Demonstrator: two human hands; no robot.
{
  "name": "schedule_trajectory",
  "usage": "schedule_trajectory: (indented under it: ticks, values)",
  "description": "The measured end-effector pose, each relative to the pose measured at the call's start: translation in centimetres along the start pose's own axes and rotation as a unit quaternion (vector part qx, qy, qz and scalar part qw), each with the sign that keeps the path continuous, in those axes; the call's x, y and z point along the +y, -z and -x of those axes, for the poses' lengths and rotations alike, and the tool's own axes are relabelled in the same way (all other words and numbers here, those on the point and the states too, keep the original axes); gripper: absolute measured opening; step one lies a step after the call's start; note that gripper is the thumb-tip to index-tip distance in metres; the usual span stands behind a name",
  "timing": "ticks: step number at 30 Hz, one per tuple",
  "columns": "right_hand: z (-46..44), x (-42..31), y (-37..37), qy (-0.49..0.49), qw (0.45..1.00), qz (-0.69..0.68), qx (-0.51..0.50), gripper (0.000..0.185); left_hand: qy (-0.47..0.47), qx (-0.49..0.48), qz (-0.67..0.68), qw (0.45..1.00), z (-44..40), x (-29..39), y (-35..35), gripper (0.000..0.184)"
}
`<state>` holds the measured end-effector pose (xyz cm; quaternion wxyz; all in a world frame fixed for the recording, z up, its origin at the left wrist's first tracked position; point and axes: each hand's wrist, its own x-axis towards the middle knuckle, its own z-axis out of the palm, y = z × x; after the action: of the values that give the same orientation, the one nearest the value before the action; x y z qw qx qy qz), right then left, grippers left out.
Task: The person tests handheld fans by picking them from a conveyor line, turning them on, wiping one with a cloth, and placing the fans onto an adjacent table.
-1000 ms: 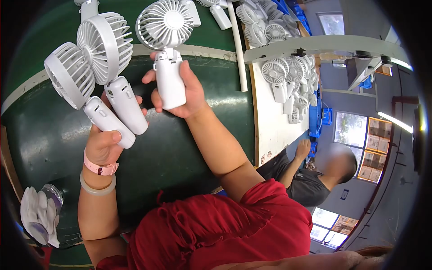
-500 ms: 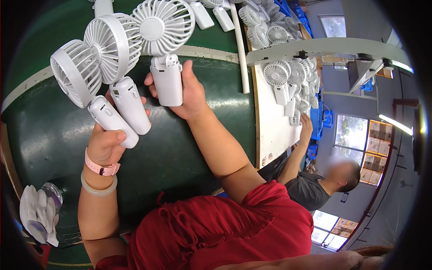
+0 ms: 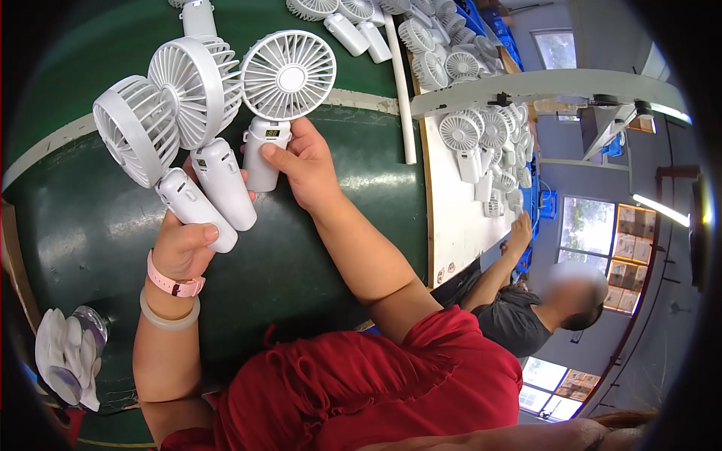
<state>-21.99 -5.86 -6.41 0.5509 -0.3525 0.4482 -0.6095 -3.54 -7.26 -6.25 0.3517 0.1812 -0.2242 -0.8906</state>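
Two white handheld fans, one with its head at the far left point(image 3: 135, 131) and one just right of it point(image 3: 197, 90), are gripped by their handles in my left hand point(image 3: 185, 244), which wears a pink band and a pale bangle. My right hand point(image 3: 304, 161) is closed on the handle of a third white fan point(image 3: 289, 75), its thumb on the front below a small lit display. This fan is upright, its round grille facing me and close beside the middle fan's head. The green table point(image 3: 301, 248) lies beneath both hands.
More white fans point(image 3: 346, 34) lie at the table's far side, near a white tube point(image 3: 400, 90). A white board point(image 3: 451, 240) at the right holds a pile of fans. A co-worker point(image 3: 519, 316) reaches toward it. White gloves point(image 3: 64, 357) lie lower left.
The fan in my right hand has turned so its grille and display face me, and my thumb has come onto its front. Both hands shifted slightly. The co-worker's hand has reached the pile.
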Motion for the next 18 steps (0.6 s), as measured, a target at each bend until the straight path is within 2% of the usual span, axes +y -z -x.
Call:
schedule_trajectory:
  ticks: [6, 15, 18]
  values:
    - [-0.05, -0.28, -0.22, 0.012, 0.999, -0.031, 0.008, 0.043, 0.009, 0.005, -0.009, 1.0, 0.04, -0.05, 0.04, 0.092]
    - [0.08, -0.19, 0.26, -0.02, 1.0, -0.011, -0.017, 0.045, 0.004, 0.008, -0.002, 1.0, -0.06, -0.25, 0.07, 0.092]
    - [0.13, -0.07, 0.05, 0.001, 1.0, -0.01, -0.004, 0.045, 0.006, 0.008, -0.003, 1.0, -0.06, -0.21, -0.02, 0.092]
